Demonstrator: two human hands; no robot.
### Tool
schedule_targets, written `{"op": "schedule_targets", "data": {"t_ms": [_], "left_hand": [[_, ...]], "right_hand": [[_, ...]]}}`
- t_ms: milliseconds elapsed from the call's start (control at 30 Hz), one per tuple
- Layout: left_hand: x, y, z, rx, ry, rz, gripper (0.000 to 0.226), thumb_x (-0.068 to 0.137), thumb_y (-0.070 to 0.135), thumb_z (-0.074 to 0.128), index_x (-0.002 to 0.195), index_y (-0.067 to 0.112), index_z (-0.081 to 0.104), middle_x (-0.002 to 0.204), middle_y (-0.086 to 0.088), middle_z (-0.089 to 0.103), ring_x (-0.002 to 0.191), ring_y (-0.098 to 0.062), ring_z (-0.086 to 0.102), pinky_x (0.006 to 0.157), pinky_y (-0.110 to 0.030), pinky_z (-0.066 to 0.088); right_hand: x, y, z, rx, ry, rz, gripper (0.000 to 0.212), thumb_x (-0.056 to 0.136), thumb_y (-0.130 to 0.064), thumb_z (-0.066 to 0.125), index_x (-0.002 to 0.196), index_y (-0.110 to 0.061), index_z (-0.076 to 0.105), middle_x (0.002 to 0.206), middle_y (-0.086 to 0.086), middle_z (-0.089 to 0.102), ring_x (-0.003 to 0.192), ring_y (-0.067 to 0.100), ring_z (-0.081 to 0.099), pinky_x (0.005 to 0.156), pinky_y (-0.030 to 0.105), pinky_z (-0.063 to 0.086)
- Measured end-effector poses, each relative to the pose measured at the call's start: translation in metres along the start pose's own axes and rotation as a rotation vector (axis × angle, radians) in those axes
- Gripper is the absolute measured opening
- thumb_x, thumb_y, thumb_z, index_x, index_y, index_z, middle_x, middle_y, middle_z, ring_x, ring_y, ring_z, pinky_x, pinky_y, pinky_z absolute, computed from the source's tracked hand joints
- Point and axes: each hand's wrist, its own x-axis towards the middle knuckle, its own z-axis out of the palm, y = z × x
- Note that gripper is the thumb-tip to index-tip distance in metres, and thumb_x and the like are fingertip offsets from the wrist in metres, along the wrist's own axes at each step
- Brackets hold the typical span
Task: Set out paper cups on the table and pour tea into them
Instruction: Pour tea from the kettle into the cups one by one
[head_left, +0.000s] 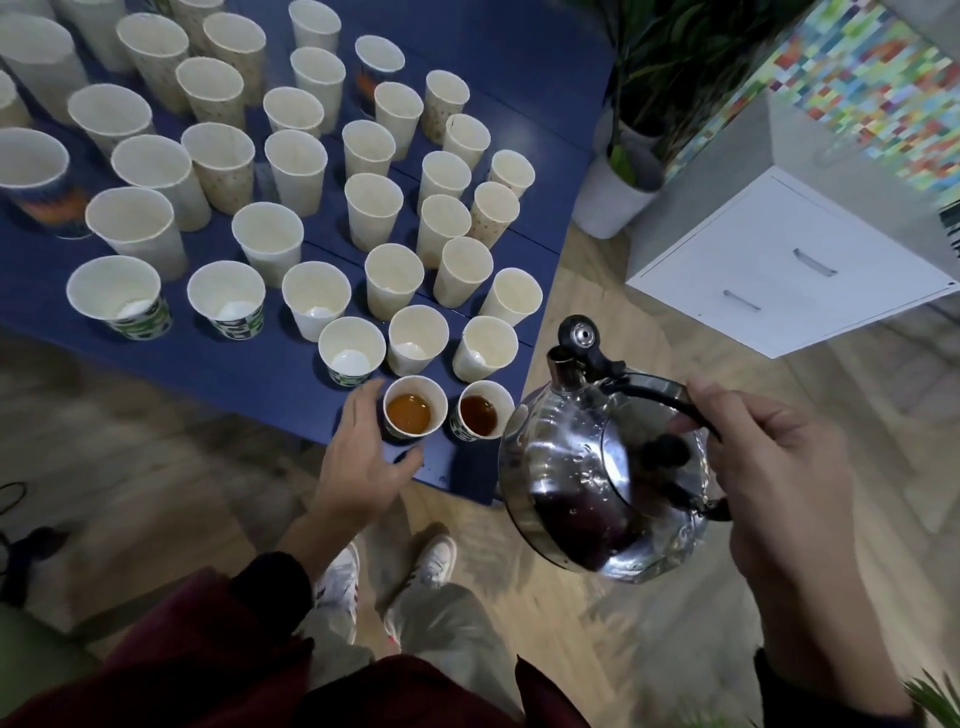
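Several paper cups stand in rows on a blue table (249, 374). Two cups at the near corner hold tea: a lighter one (414, 410) and a darker one (480, 414). The cups behind them, such as the one (351, 351), have no tea in them. My left hand (363, 457) curls around the left side of the lighter tea cup, thumb toward its base. My right hand (779, 483) grips the black handle of a shiny steel kettle (602, 467). The kettle hangs upright just off the table's corner, its spout (563, 358) pointing away, above the floor.
A white drawer cabinet (789, 265) stands to the right of the table. A potted plant in a white pot (613, 197) sits between the table and the cabinet. Wooden floor and my feet (389, 566) lie below. A dark cable (15, 499) lies at the left.
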Motion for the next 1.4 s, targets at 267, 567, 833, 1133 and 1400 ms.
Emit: {"op": "schedule_targets", "data": {"t_ms": [267, 567, 833, 1133, 1400], "left_hand": [[0.015, 0.048, -0.004, 0.201, 0.212, 0.331, 0.034, 0.079, 0.019, 0.072, 0.109, 0.010, 0.060, 0.102, -0.003, 0.060, 0.090, -0.021, 0.055, 0.073, -0.041, 0.049], [0.112, 0.104, 0.021, 0.813, -0.135, 0.460, 0.076, 0.075, 0.045, 0.078, 0.139, 0.016, 0.048, 0.139, -0.005, 0.053, 0.127, -0.029, 0.046, 0.100, -0.046, 0.038], [0.138, 0.095, 0.034, 1.001, -0.383, 0.297, 0.083, 0.084, 0.073, 0.053, 0.149, 0.024, 0.035, 0.151, 0.001, 0.041, 0.135, -0.023, 0.036, 0.113, -0.048, 0.027], [0.140, 0.087, 0.045, 0.780, -0.291, 0.344, 0.059, 0.073, 0.056, 0.054, 0.117, 0.017, 0.062, 0.113, -0.004, 0.065, 0.108, -0.030, 0.057, 0.094, -0.053, 0.042], [0.148, 0.088, 0.039, 0.755, -0.400, 0.275, 0.076, 0.072, 0.059, 0.065, 0.137, 0.024, 0.047, 0.129, 0.002, 0.056, 0.120, -0.024, 0.048, 0.104, -0.044, 0.033]], "right_hand": [[0.048, 0.006, -0.003, -0.062, -0.091, -0.051, 0.032, 0.094, -0.033, 0.067, 0.068, -0.016, 0.076, 0.052, -0.003, 0.062, 0.049, 0.010, 0.051, 0.057, 0.028, 0.045], [0.117, 0.020, -0.003, -0.153, -0.300, -0.201, 0.040, 0.093, -0.033, 0.069, 0.057, -0.016, 0.070, 0.048, 0.001, 0.051, 0.050, 0.010, 0.043, 0.050, 0.027, 0.033], [0.161, 0.031, 0.003, -0.237, -0.412, -0.254, 0.037, 0.093, -0.038, 0.069, 0.062, -0.018, 0.074, 0.055, 0.005, 0.065, 0.058, 0.023, 0.061, 0.061, 0.037, 0.046], [0.176, 0.025, 0.018, -0.293, -0.479, -0.246, 0.036, 0.091, -0.034, 0.070, 0.060, -0.017, 0.074, 0.050, -0.002, 0.060, 0.052, 0.017, 0.054, 0.054, 0.030, 0.040], [0.177, 0.022, 0.028, -0.309, -0.457, -0.218, 0.038, 0.091, -0.036, 0.070, 0.057, -0.018, 0.072, 0.049, -0.001, 0.060, 0.050, 0.012, 0.051, 0.057, 0.034, 0.042]]}}
